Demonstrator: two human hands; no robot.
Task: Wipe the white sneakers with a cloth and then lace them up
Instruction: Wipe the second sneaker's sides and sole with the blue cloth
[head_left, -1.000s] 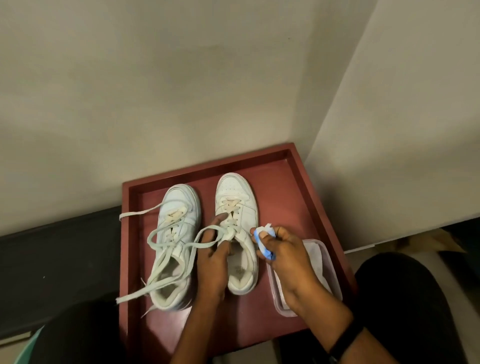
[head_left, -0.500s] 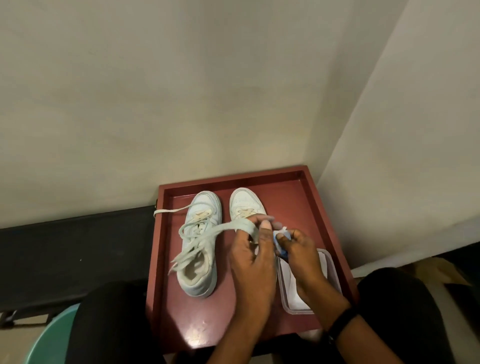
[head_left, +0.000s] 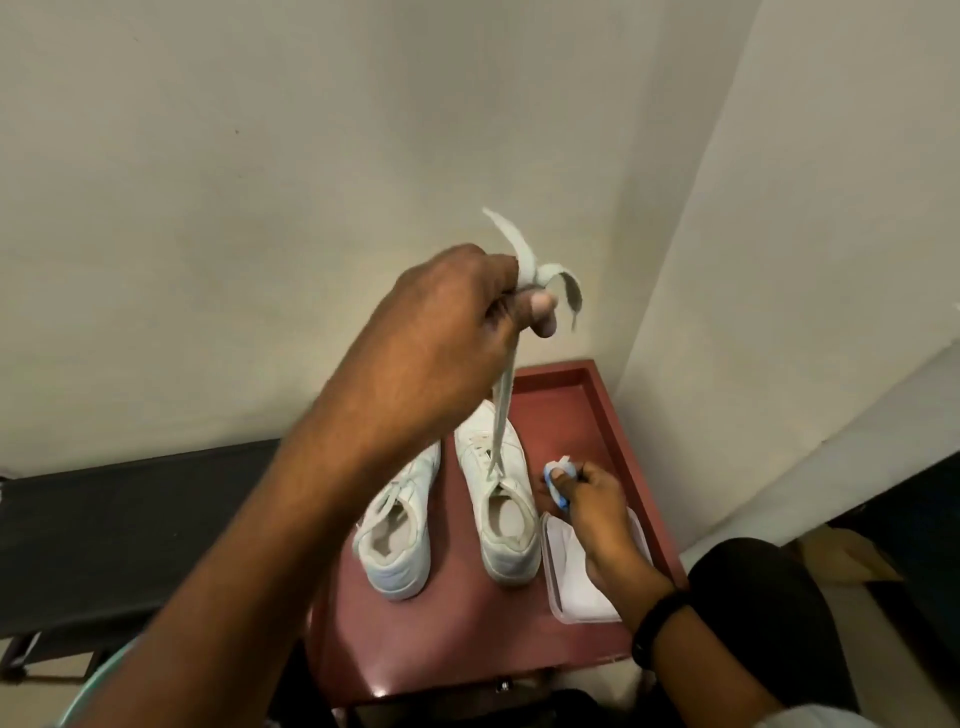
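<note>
White lace (head_left: 501, 410), flat and limp, is what my left fingers (head_left: 543, 314) are curled tight around. Its loose ends flick out above the knuckles, and the long run drops straight down into the throat of the right-side sneaker (head_left: 506, 558). I judge it weighs next to nothing and has no stiffness, so it would slide through a slack grip. It is best taken close to the tip and pinched flat, where it can be steered into an eyelet. The sneaker itself looks light, soft in the upper and firm in the sole, so a hard tug on the lace could tip or drag it unless the heel is steadied. My left hand (head_left: 447, 338) is up high, well above the table (head_left: 571, 410), with the forearm rising steeply from the lower left. My right hand (head_left: 592, 504) sits low just beside that sneaker, over a clear container (head_left: 576, 592), its fingertips pinching a small blue-and-white cloth (head_left: 558, 470). The left-side sneaker (head_left: 395, 551) stands next to its mate, both on the red table, toes toward the wall (head_left: 311, 208)
</note>
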